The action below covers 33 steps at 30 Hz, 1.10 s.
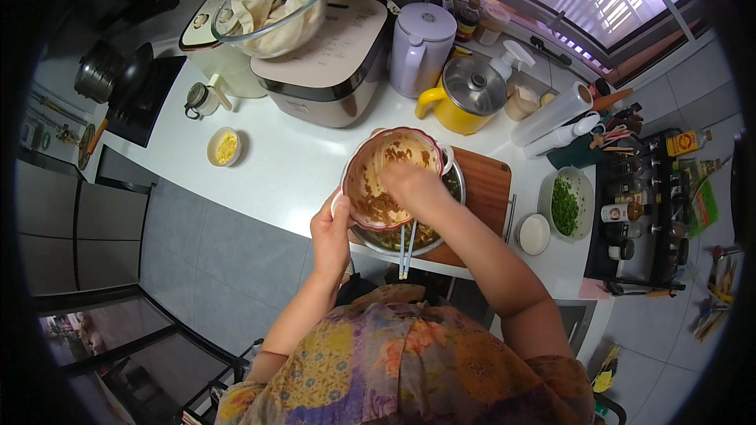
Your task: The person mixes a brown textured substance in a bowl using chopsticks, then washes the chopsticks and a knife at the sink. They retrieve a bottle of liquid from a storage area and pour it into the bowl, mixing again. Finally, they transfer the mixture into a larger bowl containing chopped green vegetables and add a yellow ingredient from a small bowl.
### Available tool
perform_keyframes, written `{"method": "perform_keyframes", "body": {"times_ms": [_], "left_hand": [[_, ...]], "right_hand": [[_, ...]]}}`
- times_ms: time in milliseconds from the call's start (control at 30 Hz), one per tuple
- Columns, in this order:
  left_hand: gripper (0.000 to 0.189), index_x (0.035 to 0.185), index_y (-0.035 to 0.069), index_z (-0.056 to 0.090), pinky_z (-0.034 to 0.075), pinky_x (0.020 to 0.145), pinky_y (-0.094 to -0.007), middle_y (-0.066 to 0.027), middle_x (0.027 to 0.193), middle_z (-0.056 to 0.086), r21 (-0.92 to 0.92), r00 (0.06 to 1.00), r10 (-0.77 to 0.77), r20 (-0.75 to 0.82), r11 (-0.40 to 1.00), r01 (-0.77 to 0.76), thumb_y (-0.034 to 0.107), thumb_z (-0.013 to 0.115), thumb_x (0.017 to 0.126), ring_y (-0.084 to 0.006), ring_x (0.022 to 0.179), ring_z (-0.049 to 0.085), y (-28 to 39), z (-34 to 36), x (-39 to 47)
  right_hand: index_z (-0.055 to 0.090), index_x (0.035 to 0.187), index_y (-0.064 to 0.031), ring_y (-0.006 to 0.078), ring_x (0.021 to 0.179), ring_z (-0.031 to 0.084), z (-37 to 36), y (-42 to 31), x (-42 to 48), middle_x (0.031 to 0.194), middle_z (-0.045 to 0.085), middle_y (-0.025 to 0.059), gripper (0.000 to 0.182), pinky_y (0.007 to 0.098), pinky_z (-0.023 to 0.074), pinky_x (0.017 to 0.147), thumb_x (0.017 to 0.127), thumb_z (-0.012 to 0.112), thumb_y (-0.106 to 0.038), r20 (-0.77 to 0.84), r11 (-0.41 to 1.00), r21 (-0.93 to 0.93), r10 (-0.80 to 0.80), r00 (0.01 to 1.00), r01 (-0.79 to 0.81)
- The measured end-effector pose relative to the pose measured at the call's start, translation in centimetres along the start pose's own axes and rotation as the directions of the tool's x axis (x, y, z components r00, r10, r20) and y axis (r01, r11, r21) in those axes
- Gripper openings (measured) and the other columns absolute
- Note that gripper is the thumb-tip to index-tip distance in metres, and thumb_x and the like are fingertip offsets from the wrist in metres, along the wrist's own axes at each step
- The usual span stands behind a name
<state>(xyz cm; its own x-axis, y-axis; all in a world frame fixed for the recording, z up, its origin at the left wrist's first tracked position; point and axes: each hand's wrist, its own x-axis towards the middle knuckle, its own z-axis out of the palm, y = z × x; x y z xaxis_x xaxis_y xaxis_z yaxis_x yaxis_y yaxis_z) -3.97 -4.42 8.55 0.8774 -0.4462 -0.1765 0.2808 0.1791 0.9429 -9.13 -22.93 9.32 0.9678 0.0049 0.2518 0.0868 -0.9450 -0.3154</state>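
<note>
My left hand (333, 227) grips the handle of a scalloped ceramic bowl (354, 171), tilted over a larger metal bowl (462, 186). Brown minced food clings to the ceramic bowl's inner wall. Inside it is my right hand (407, 186), blurred, its fingertips near the wall; whether it holds anything is not clear. The metal bowl, partly hidden below, contains food with green bits. A pair of chopsticks (406, 254) sticks out over its near rim. Under the bowls lies a wooden cutting board (487, 189).
A small bowl of chopped yellow food (224, 147) stands left. Behind are a rice cooker (325, 82) bearing a glass bowl with cloth (283, 35), and a yellow pot (466, 112). Chopped greens (565, 203), a white bowl (533, 234) and a spice rack (638, 206) are right.
</note>
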Motion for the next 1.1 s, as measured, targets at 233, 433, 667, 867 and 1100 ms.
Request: {"method": "perform_keyframes", "body": {"times_ms": [233,433,667,867,1100], "left_hand": [[0.033,0.116,-0.005,0.06,0.053,0.072,-0.026,-0.0057,0.096,0.067,0.019,0.999,0.014,0.033,1.0,-0.015,0.023,0.051,0.1,-0.0113,0.081,0.063,-0.8,-0.3,0.6],[0.031,0.109,-0.004,0.062,0.053,0.071,-0.0263,-0.0051,0.092,0.067,0.099,0.997,0.077,0.001,0.992,-0.076,0.024,0.051,0.1,-0.0109,0.078,0.063,-0.7,-0.1,0.5],[0.028,0.098,0.0,0.063,0.052,0.067,-0.0261,-0.0038,0.085,0.067,0.002,0.999,-0.043,-0.004,0.999,0.043,0.026,0.052,0.1,-0.0096,0.072,0.062,-0.1,-0.2,0.8],[0.029,0.095,0.001,0.063,0.051,0.065,-0.0256,-0.0029,0.084,0.066,-0.038,0.994,-0.104,0.034,0.994,0.106,0.027,0.051,0.1,-0.0085,0.07,0.061,-1.3,0.1,0.8],[0.029,0.093,0.002,0.064,0.05,0.065,-0.0249,-0.0016,0.083,0.066,-0.03,0.997,-0.061,0.038,0.998,0.062,0.028,0.051,0.1,-0.0075,0.071,0.059,-0.3,0.7,1.2]], "right_hand": [[0.063,0.099,-0.0066,0.026,0.091,0.061,0.5,-1.5,0.8,0.094,0.061,0.0083,0.022,0.0347,0.0525,0.079,0.078,0.056,-0.008,0.266,0.995,0.091,-0.052,0.963,0.028],[0.062,0.104,-0.0058,0.0279,0.099,0.059,-2.0,1.1,1.7,0.103,0.06,0.0104,0.026,0.0368,0.0516,0.083,0.078,0.054,-0.005,-0.188,0.998,-0.062,-0.004,0.982,-0.008],[0.061,0.086,-0.0047,0.0311,0.078,0.067,-0.8,0.6,1.0,0.085,0.066,0.0127,0.008,0.0397,0.0552,0.067,0.082,0.054,-0.005,0.224,0.961,-0.227,0.209,0.952,-0.158],[0.057,0.089,-0.0026,0.0353,0.08,0.065,-4.3,-1.4,5.7,0.086,0.066,0.017,0.009,0.0452,0.0526,0.071,0.088,0.052,-0.01,-0.153,0.999,0.004,0.034,0.988,-0.034],[0.057,0.092,-0.0024,0.0376,0.091,0.06,-2.9,-1.7,3.3,0.099,0.063,0.0172,0.014,0.0454,0.0496,0.074,0.093,0.052,-0.016,-0.256,0.932,0.297,0.286,0.923,-0.207]]}}
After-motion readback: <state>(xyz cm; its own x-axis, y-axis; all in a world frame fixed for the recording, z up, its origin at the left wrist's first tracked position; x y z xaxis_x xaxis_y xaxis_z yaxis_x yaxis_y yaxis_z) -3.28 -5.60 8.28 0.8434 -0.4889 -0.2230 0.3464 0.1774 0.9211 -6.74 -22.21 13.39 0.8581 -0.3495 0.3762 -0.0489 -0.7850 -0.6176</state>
